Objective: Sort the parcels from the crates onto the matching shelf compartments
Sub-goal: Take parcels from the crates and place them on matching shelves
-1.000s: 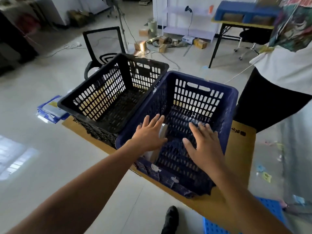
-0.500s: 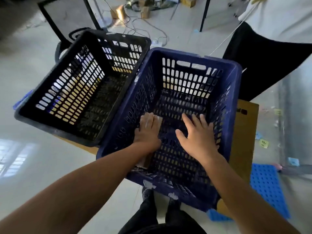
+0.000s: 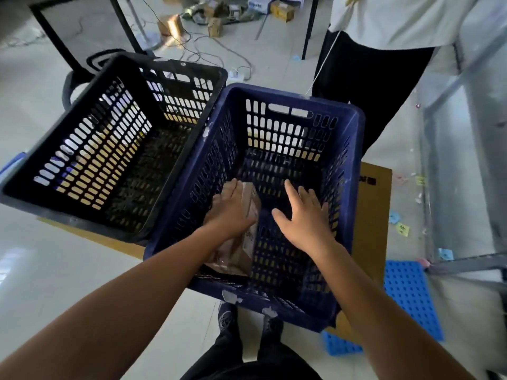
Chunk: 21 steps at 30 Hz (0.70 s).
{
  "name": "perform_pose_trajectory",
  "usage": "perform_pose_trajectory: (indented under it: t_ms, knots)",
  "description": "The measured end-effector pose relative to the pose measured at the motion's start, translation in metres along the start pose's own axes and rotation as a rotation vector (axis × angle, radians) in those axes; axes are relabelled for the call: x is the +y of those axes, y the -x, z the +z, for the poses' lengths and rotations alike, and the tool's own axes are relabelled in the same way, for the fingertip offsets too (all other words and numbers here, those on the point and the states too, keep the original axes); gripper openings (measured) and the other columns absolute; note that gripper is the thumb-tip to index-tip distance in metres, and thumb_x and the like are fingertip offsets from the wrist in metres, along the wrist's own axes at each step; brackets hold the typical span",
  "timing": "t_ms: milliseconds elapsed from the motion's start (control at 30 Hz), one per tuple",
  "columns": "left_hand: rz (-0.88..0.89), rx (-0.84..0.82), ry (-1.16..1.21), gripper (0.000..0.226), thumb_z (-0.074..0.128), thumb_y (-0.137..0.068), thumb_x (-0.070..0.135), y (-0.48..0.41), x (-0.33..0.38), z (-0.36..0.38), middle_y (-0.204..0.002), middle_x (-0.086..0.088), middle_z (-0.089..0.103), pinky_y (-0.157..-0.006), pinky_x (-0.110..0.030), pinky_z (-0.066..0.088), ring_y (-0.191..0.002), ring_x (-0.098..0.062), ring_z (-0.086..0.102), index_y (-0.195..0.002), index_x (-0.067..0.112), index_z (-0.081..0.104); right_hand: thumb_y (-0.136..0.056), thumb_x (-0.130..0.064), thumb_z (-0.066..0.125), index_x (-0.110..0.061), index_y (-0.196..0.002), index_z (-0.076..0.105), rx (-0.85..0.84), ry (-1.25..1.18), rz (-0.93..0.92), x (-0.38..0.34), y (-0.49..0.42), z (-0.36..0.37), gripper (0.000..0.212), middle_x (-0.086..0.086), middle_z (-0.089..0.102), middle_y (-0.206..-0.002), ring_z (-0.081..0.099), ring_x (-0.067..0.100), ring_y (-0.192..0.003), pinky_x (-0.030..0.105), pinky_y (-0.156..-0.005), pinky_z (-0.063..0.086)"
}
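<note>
Pale floor (image 3: 68, 270) carries a blue perforated mat (image 3: 411, 292) near right and a cardboard sheet (image 3: 373, 209) under the blue crate (image 3: 356, 160). Inside it, near left, the brown parcel (image 3: 244, 248) lies under the left hand (image 3: 230, 209), fingers straight. The right hand (image 3: 304, 218) is spread and empty. The black crate (image 3: 90, 220) sits left, with cables (image 3: 219, 50) and small boxes (image 3: 170, 24) beyond.

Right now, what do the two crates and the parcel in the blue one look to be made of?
Blue crate: moulded plastic, matt and scuffed, with slotted walls and whitish scrapes on the rim. Black crate: the same slotted moulded plastic. Parcel: brown, probably cardboard or kraft paper under clear tape or film, judging by its sheen; which one is unclear.
</note>
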<state>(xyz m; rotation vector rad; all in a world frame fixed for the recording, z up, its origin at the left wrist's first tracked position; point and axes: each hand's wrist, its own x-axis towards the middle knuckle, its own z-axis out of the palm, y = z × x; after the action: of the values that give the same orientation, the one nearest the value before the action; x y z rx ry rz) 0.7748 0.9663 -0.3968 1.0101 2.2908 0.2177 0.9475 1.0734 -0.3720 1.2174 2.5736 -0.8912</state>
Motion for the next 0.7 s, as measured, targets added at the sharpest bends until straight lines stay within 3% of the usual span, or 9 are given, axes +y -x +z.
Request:
perform_pose_trajectory:
  t_ms: [67, 200, 300, 367, 467, 533, 600, 700]
  knots:
    - [0.073, 0.049, 0.146, 0.100, 0.064, -0.089, 0.045, 0.011, 0.006, -0.012, -0.167, 0.023, -0.010, -0.113, -0.053, 0.036, -0.152, -0.030, 0.018, -0.161, 0.036, -0.004, -0.105, -0.062, 0.040, -0.043, -0.164, -0.006, 0.003, -0.132, -0.020, -0.002, 0.008, -0.005, 0.077, 0.000, 0.000, -0.175, -0.010, 0.021, -0.161, 0.056, -0.129, -0.004]
    - [0.200, 0.205, 0.458, 0.102, 0.072, -0.086, 0.037, 0.037, 0.019, -0.042, -0.164, 0.032, 0.003, -0.106, -0.056, 0.050, -0.150, -0.019, 0.029, -0.162, 0.040, 0.004, -0.098, -0.067, 0.050, -0.047, -0.164, 0.004, 0.072, -0.513, -0.130, -0.007, 0.032, -0.022, 0.083, -0.010, 0.007, -0.174, 0.004, 0.007, -0.158, 0.043, -0.128, 0.015]
    - [0.285, 0.299, 0.699, 0.098, 0.073, -0.086, 0.029, 0.054, 0.034, -0.069, -0.167, 0.016, 0.017, -0.109, -0.052, 0.049, -0.148, -0.018, 0.035, -0.162, 0.038, 0.011, -0.088, -0.077, 0.052, -0.047, -0.164, 0.006, 0.129, -0.633, -0.133, -0.016, 0.048, -0.042, 0.094, -0.015, 0.013, -0.172, 0.016, -0.003, -0.146, 0.032, -0.115, 0.024]
    - [0.348, 0.296, 0.841, 0.096, 0.072, -0.082, 0.031, 0.065, 0.043, -0.084, -0.164, 0.004, 0.031, -0.106, -0.053, 0.051, -0.142, -0.022, 0.046, -0.159, 0.044, 0.016, -0.079, -0.088, 0.052, -0.047, -0.163, 0.004, 0.135, -0.663, -0.134, -0.020, 0.055, -0.054, 0.105, -0.014, 0.016, -0.172, 0.022, 0.004, -0.149, 0.035, -0.114, 0.029]
    - [0.439, 0.250, 1.034, 0.089, 0.070, -0.081, 0.025, 0.082, 0.056, -0.098, -0.141, -0.004, 0.061, -0.086, -0.042, 0.062, -0.118, -0.024, 0.068, -0.154, 0.051, 0.026, -0.064, -0.099, 0.054, -0.048, -0.163, 0.006, 0.124, -0.733, -0.151, -0.026, 0.062, -0.072, 0.121, -0.011, 0.031, -0.167, 0.037, 0.008, -0.147, 0.036, -0.113, 0.036]
    - [0.487, 0.234, 1.090, 0.085, 0.068, -0.084, 0.020, 0.090, 0.061, -0.104, -0.124, -0.005, 0.071, -0.076, -0.038, 0.063, -0.106, -0.026, 0.073, -0.154, 0.048, 0.029, -0.067, -0.094, 0.062, -0.050, -0.161, 0.018, 0.093, -0.828, -0.194, -0.027, 0.065, -0.082, 0.112, -0.013, 0.051, -0.155, 0.052, 0.007, -0.137, 0.042, -0.113, 0.046]
    - [0.508, 0.221, 1.120, 0.087, 0.067, -0.084, 0.019, 0.097, 0.064, -0.109, -0.123, -0.010, 0.071, -0.079, -0.044, 0.063, -0.105, -0.030, 0.073, -0.157, 0.044, 0.027, -0.080, -0.077, 0.069, -0.054, -0.151, 0.035, 0.037, -0.914, -0.280, -0.027, 0.065, -0.088, 0.082, -0.014, 0.065, -0.139, 0.065, 0.011, -0.125, 0.046, -0.103, 0.057]
    - [0.563, 0.197, 1.149, 0.085, 0.065, -0.087, 0.015, 0.105, 0.066, -0.113, -0.128, -0.011, 0.069, -0.085, -0.051, 0.061, -0.112, -0.034, 0.070, -0.157, 0.045, 0.026, -0.090, -0.057, 0.074, -0.059, -0.142, 0.043, -0.002, -1.008, -0.375, -0.029, 0.070, -0.093, 0.061, -0.011, 0.070, -0.132, 0.070, 0.016, -0.119, 0.032, -0.091, 0.061]
